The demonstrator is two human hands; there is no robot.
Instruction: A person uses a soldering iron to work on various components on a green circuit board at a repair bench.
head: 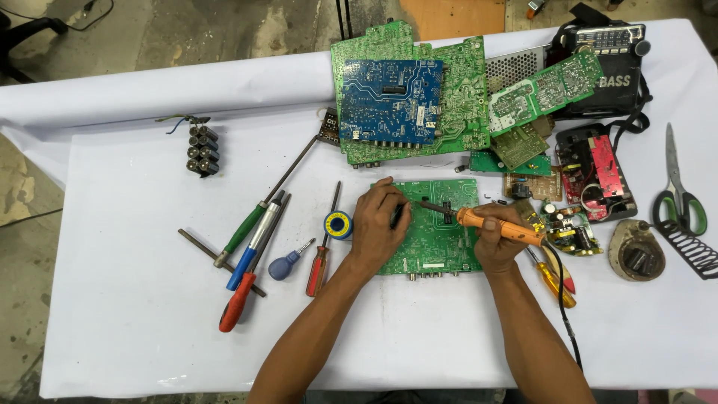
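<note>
Right hand (495,241) grips soldering iron (499,227); left hand (378,221) seemingly pinches something dark on green board (437,247).

From my remote seat, my left hand (380,224) covers the near-left part of the green circuit board (437,239), and whatever dark thing its fingers pinch is too small to identify. My right hand (497,239) hides the middle of the orange soldering iron (486,222). Both forearms run off the bottom edge.
</note>
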